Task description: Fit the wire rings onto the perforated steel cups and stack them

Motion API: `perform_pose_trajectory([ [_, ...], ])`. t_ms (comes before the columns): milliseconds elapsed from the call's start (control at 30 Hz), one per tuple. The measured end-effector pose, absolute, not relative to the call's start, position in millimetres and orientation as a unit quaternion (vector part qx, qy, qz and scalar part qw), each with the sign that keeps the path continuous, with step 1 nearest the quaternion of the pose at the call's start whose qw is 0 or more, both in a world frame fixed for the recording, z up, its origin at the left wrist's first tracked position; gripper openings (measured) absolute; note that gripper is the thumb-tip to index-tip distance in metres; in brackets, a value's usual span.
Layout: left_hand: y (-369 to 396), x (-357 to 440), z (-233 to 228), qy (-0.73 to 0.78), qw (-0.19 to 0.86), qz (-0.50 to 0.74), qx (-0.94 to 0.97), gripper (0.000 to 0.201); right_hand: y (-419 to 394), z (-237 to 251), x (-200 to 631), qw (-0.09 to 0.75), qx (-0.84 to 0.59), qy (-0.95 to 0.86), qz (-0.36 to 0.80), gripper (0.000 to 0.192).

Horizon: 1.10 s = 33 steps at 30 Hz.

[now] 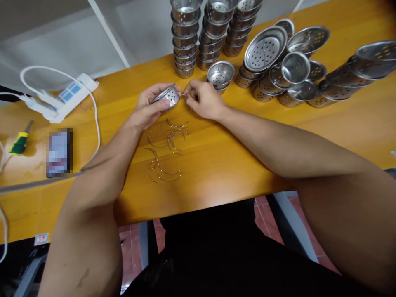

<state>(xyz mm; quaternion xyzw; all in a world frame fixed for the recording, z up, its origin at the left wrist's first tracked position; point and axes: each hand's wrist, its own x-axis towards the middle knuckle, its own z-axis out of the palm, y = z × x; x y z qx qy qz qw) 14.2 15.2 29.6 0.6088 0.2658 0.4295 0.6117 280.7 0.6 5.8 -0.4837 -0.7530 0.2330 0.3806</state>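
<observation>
Your left hand cups a small perforated steel strainer cup just above the wooden table, tipped on its side with the rim turned toward your right hand; that tilt looks meant to present the rim edge to the other hand. Left fingers are wrapped around the cup body, thumb pressing the wall. Right fingertips are pinched together on a thin wire piece touching the cup's rim; too small to tell how far it's seated. Just below the cup, on the table toward you, lies a loose scatter of curved wire handles, within easy reach of either hand. Just beyond the cup sits a short stack of the same cups, top one open side up, nothing in it. Further beyond the cup, three tall nested stacks, each cup inside the next. Right of the cup, well apart, a heap of wider strainer baskets, some nested, some tipped over, interiors bare. Left of the cup: a white power strip with cable, a phone, and a yellow-green screwdriver near the table's edge.
</observation>
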Motion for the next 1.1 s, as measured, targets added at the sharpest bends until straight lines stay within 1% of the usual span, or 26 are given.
perform_pose_trajectory([
  [133, -3, 16, 41, 0.304, 0.614, 0.447, 0.576, 0.076, 2, 4, 281, 0.396, -0.465, -0.756, 0.235, 0.014],
  [233, -4, 15, 43, 0.314, 0.613, 0.463, 0.558, 0.076, 1, 6, 282, 0.392, -0.460, -0.762, 0.234, 0.013],
  [400, 3, 14, 42, 0.325, 0.612, 0.473, 0.543, 0.069, -6, 14, 283, 0.374, -0.438, -0.797, 0.182, 0.007],
  [467, 4, 15, 41, 0.325, 0.615, 0.475, 0.539, 0.066, -8, 14, 281, 0.357, -0.425, -0.812, 0.179, 0.006],
  [567, 3, 15, 40, 0.317, 0.626, 0.470, 0.536, 0.067, -9, 10, 278, 0.332, -0.407, -0.831, 0.182, 0.006],
  [633, 2, 15, 40, 0.307, 0.634, 0.465, 0.536, 0.069, -8, 7, 277, 0.330, -0.408, -0.833, 0.176, 0.008],
  [767, 2, 15, 41, 0.308, 0.639, 0.459, 0.535, 0.071, -5, 4, 279, 0.355, -0.430, -0.814, 0.163, 0.020],
  [833, 3, 14, 40, 0.318, 0.635, 0.458, 0.534, 0.069, -4, 5, 281, 0.376, -0.438, -0.801, 0.160, 0.022],
  [967, 5, 12, 38, 0.317, 0.630, 0.466, 0.535, 0.063, -5, 8, 280, 0.402, -0.438, -0.787, 0.168, 0.022],
  [1100, 7, 10, 36, 0.311, 0.634, 0.469, 0.531, 0.064, -8, 10, 278, 0.405, -0.430, -0.790, 0.166, 0.019],
])
